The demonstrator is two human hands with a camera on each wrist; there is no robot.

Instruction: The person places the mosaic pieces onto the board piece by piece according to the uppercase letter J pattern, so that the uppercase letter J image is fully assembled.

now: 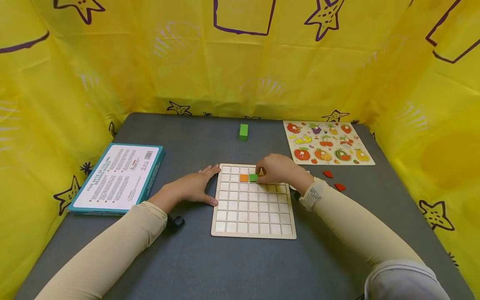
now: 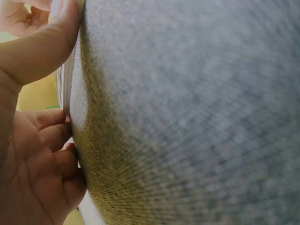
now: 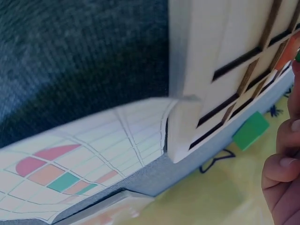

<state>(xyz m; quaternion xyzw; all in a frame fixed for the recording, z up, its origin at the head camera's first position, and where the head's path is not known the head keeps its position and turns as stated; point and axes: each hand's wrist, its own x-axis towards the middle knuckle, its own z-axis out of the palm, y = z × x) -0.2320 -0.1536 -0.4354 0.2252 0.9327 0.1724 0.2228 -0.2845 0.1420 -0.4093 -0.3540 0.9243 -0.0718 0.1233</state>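
Note:
A wooden grid board lies in the middle of the dark table, with an orange square tile in one of its upper cells. Just right of that tile, my right hand pinches a green square tile between thumb and fingers, low over the board. My left hand rests beside the board, fingers and thumb spread along its left edge. The left wrist view shows the thumb up against the board's side. In the right wrist view the right fingers are only partly in frame.
A card printed with a coloured grid pattern lies right of the board, mostly under my right wrist. Two red pieces lie nearby. A green block stands behind the board, a fruit puzzle back right, a teal-edged box left.

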